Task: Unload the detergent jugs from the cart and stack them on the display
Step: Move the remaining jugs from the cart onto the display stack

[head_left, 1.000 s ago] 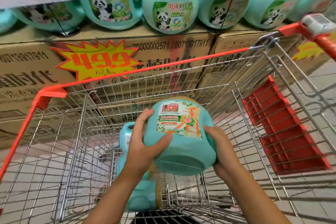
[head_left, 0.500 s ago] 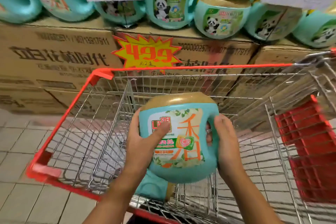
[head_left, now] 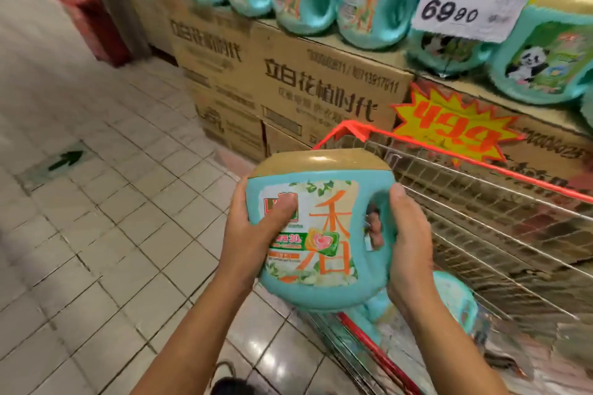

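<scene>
Two-handed hold: your left hand (head_left: 253, 234) grips the jug (head_left: 316, 231) by its label side, right hand (head_left: 409, 244) wraps the handle, sharing weight.

Head camera looks down and forward, close over the hands (head_left: 324, 234).

Glossy teal plastic jug (head_left: 321, 234); bare wire-metal cart (head_left: 500, 218); matt brown cardboard boxes (head_left: 305, 90); shiny floor tiles (head_left: 96, 234).

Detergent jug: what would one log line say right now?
jug: held upright | left hand: grips label side | right hand: grips handle | cart: second jug inside
</scene>
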Available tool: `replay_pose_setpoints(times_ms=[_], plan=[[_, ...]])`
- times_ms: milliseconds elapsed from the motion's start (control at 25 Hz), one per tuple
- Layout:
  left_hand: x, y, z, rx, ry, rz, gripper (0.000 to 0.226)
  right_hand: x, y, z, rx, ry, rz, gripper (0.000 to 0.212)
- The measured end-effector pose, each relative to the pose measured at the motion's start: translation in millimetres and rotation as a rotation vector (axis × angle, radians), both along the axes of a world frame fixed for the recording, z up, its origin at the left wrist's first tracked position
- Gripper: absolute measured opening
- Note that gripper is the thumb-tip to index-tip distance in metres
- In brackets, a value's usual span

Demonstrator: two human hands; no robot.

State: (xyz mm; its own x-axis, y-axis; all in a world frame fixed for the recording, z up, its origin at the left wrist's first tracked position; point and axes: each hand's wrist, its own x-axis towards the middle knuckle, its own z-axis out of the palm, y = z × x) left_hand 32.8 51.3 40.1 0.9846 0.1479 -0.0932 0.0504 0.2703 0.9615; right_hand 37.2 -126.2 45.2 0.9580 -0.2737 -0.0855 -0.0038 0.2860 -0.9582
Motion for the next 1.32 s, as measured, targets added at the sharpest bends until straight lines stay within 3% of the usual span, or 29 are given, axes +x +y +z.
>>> replay_pose_setpoints(times_ms=[200,480,840,1000,1320], plan=[[19.0,110.9,14.9,0.022,-0.061,0.078,0.061,37.0,111.0,7.5,0.006,-0.067,0.106,0.041],[93.3,253.7,51.2,0.079,-0.153,-0.005,0.065,103.5,252.3,26.2,0.17,-0.136,0.062,0.03],[250.2,322.6,70.3,0.148,-0.277,-0.121,0.075,235.1,315.6,56.8,0.106,-0.247,-0.098,0.022],[337.8,345.5,90.2,0.238,-0.321,-0.145,0.087,316.5,334.7,81.0,0.037,-0.338,-0.152,0.034],[485.2,415.4,142.5,0.225,-0.463,-0.074,0.109,467.9,405.0,137.4,-0.039,-0.537,-0.083,0.024]])
